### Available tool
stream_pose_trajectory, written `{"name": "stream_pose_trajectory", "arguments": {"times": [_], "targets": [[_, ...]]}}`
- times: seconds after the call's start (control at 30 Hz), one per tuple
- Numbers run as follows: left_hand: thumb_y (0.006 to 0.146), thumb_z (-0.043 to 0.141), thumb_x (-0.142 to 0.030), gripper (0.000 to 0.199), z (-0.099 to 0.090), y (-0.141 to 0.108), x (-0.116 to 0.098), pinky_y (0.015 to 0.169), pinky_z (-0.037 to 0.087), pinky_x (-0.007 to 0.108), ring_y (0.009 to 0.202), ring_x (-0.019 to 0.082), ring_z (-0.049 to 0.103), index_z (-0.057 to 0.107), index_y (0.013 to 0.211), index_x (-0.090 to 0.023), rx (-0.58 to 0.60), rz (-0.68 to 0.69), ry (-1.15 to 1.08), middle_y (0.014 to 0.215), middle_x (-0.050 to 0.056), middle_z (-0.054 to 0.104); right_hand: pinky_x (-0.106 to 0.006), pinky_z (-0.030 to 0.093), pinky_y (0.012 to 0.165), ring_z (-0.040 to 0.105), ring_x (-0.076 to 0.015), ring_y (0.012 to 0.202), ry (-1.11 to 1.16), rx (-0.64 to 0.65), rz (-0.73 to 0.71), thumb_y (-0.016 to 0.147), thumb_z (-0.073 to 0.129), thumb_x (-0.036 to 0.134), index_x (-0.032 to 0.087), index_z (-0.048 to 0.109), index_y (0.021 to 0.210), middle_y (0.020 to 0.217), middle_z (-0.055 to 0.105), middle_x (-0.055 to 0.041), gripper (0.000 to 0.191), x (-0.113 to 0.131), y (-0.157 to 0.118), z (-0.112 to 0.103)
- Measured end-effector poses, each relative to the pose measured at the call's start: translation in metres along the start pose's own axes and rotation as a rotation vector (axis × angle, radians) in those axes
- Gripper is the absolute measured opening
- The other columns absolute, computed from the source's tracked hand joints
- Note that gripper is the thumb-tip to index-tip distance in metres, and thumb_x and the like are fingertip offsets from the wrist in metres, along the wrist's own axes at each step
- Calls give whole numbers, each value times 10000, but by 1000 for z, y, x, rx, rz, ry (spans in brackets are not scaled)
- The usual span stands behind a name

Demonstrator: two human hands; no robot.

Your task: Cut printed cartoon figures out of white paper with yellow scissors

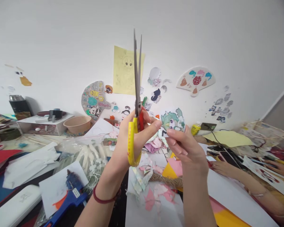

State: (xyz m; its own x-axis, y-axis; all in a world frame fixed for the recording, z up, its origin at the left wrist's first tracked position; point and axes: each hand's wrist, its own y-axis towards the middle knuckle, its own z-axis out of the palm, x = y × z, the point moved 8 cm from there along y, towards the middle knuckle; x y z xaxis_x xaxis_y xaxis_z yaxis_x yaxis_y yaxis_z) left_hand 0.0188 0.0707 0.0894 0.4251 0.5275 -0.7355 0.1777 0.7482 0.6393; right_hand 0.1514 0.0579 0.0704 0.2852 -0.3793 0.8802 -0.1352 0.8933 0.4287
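Observation:
In my left hand (121, 142) is a pair of scissors (137, 75) with a yellow and a red handle. Its long blades point straight up and stand slightly apart. Between thumb and fingers, my right hand (192, 146) pinches a small paper cutout (174, 119) of a green and white cartoon figure. The tip of my left thumb is close by the cutout's left edge; whether it touches cannot be told. Below both hands, pink and pale paper scraps (153, 197) lie on a white sheet (137, 211).
A blue glue gun (74, 190) rests on white paper at the lower left, beside a white case (17, 206). Behind stand a tan bowl (77, 124) and a dark flask (19, 107). At right, another person's arm (246, 183) lies across the table near white sheets.

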Motion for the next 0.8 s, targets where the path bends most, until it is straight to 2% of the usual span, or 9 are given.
{"name": "stream_pose_trajectory", "arguments": {"times": [0.1, 0.23, 0.4, 0.57, 0.8], "targets": [[797, 748, -205, 274, -1, -2, -4, 567, 323, 249, 601, 70, 410, 474, 783, -205, -34, 9, 25, 693, -57, 537, -76, 375, 342, 392, 14, 290, 6, -46, -33, 781, 765, 207, 156, 636, 563, 397, 518, 79, 258, 5, -3, -1], [796, 731, -174, 272, 1, -5, -14, 554, 346, 254, 578, 64, 418, 462, 783, -214, -69, 80, 61, 730, -57, 576, -82, 399, 340, 505, -15, 346, -52, -43, -78, 761, 797, 198, 177, 683, 709, 488, 608, 71, 127, 10, -7, 3], [818, 714, -229, 241, 5, -6, -19, 583, 379, 280, 615, 90, 468, 478, 773, -214, -81, 103, 116, 742, -33, 596, -97, 432, 345, 562, -38, 383, -127, -90, -163, 763, 808, 223, 183, 692, 721, 510, 618, 69, 130, 16, -12, 3], [837, 719, -319, 262, 7, -3, -13, 584, 378, 292, 656, 108, 506, 483, 796, -213, 1, 99, 58, 794, -10, 638, -99, 436, 343, 562, -39, 388, -131, -148, -211, 771, 804, 253, 174, 680, 638, 505, 619, 55, 199, 19, -14, 2], [795, 752, -199, 274, 8, -9, -15, 615, 405, 286, 655, 104, 528, 479, 800, -224, -41, 91, 50, 740, -41, 607, -140, 467, 364, 588, -65, 417, -193, -118, -204, 797, 781, 271, 188, 699, 741, 553, 639, 47, 129, 19, -12, 4]]}}
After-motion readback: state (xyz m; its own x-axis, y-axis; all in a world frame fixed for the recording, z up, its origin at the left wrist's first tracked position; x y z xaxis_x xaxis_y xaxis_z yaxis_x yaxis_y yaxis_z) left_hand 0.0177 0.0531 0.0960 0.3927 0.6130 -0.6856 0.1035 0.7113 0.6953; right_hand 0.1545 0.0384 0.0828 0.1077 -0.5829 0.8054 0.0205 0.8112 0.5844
